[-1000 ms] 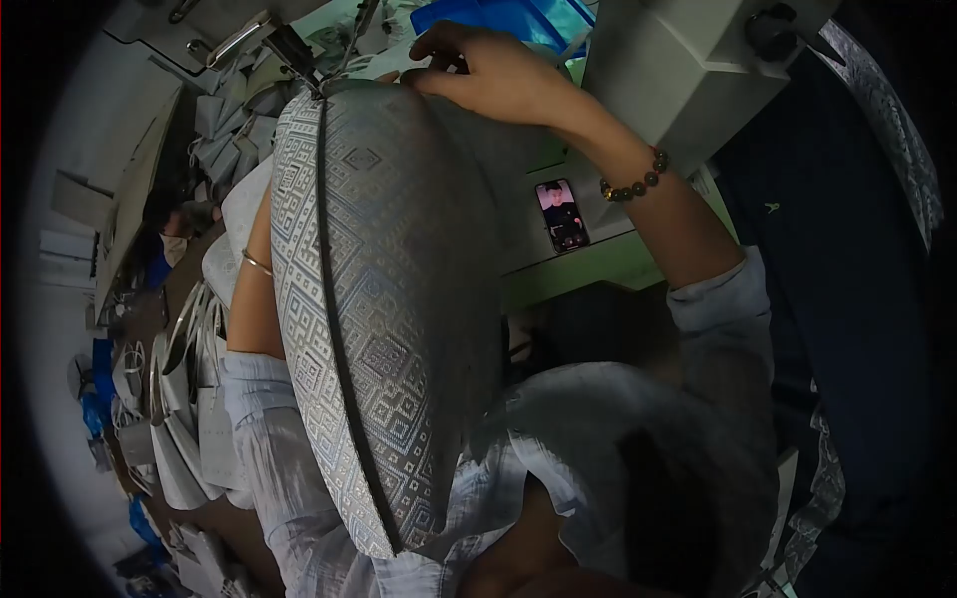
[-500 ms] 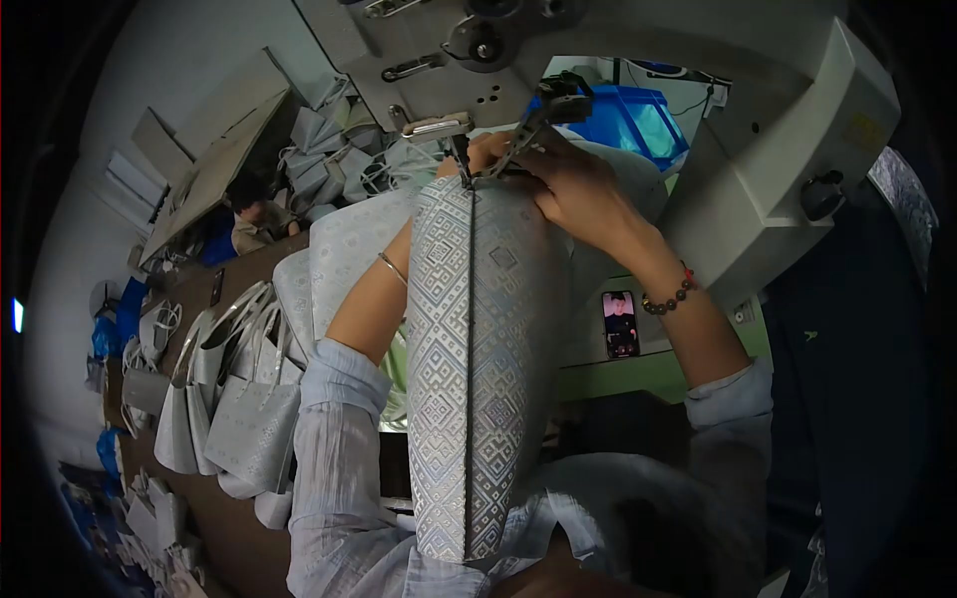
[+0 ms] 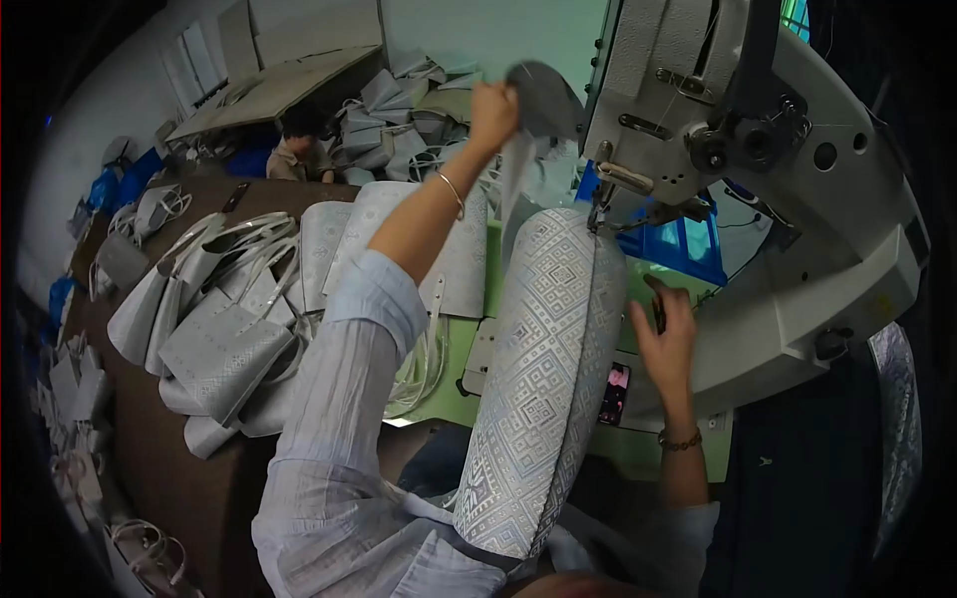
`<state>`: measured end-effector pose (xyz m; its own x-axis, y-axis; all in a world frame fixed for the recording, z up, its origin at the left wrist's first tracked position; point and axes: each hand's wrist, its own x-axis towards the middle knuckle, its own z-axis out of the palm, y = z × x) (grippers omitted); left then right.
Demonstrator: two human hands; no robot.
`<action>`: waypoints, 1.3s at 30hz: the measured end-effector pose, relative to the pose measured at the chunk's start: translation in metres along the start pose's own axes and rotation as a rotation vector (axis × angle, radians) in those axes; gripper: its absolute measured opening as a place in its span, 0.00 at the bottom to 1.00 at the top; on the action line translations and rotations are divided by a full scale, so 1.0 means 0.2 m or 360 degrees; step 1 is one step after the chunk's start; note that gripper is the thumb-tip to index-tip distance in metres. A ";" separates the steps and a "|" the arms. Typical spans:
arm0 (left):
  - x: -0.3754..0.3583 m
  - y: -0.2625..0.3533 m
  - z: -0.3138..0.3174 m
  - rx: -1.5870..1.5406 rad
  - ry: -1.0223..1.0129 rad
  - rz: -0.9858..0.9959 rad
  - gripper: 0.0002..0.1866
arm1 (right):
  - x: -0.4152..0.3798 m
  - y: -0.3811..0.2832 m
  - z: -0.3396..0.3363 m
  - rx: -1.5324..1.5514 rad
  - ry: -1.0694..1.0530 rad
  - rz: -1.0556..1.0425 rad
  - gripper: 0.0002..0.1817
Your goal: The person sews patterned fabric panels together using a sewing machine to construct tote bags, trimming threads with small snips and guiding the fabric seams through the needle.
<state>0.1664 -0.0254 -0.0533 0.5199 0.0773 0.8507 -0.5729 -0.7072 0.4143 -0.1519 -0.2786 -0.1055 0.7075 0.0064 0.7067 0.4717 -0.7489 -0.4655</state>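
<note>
A silvery-white bag body point(image 3: 538, 369) with a diamond pattern and a dark seam line stretches from my lap up to the needle and presser foot point(image 3: 597, 217) of a sewing machine point(image 3: 688, 120). Raised to the left of the machine head, my left hand point(image 3: 493, 118) is closed on the edge of a grey bag panel point(image 3: 546, 95), which is partly blurred. To the right of the bag body, below the needle, my right hand point(image 3: 668, 334) has its fingers curled around a small dark object point(image 3: 658, 314), too indistinct to name.
Finished-looking handbags point(image 3: 224, 344) lie on the brown table point(image 3: 150, 439) at left. Flat pale panels point(image 3: 409, 239) rest beside the machine. A phone point(image 3: 615, 394) lies by my right wrist, and a blue bin point(image 3: 683, 249) stands behind the needle. Another person point(image 3: 299, 154) sits beyond.
My left hand has moved from behind the needle up and leftward, lifting the grey panel. My right hand has come off the bag body and dropped lower. The view has shifted left.
</note>
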 end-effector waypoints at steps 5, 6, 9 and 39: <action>0.36 -0.17 -0.38 -0.0743 0.0050 -0.0547 0.28 | -0.61 0.22 0.17 0.0346 -0.0531 0.0941 0.15; 0.31 -0.13 -0.46 -0.0371 -0.0169 -0.0419 0.34 | -0.68 0.20 0.22 0.0283 -0.0652 0.1037 0.15; 0.05 0.15 -0.75 -0.0429 -0.0715 -0.0336 0.45 | -0.98 0.26 0.51 0.0542 -0.0505 0.0859 0.17; -0.65 1.11 -1.60 -0.0743 -0.1396 0.0962 0.38 | -0.85 -0.19 0.98 0.2209 -0.0646 0.2563 0.23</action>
<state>-0.2321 0.0326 0.0315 0.2376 -0.8266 0.5101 -0.9603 -0.1207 0.2516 -0.1868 -0.1203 -0.3128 0.7339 0.2750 -0.6211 -0.6416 0.5809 -0.5010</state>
